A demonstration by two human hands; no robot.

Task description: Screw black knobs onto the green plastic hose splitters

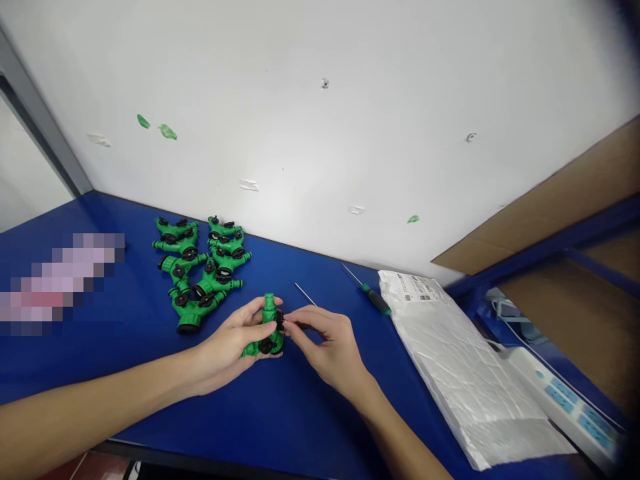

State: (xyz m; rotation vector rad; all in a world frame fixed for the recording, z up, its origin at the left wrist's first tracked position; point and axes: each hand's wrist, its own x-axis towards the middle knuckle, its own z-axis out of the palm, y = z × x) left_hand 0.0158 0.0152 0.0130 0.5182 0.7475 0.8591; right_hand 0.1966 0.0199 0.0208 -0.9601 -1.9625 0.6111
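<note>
Head view, left hand (227, 347) cradling green valve (267, 330), right hand (333, 350) pinching its knob

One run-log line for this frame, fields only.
left hand: holds green valve fitting | right hand: pinches its black knob | behind: pile of green fittings, screwdriver | surface: blue table

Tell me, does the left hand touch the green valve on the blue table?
Touching. The head view shows the left hand wrapped around the green valve.
</note>
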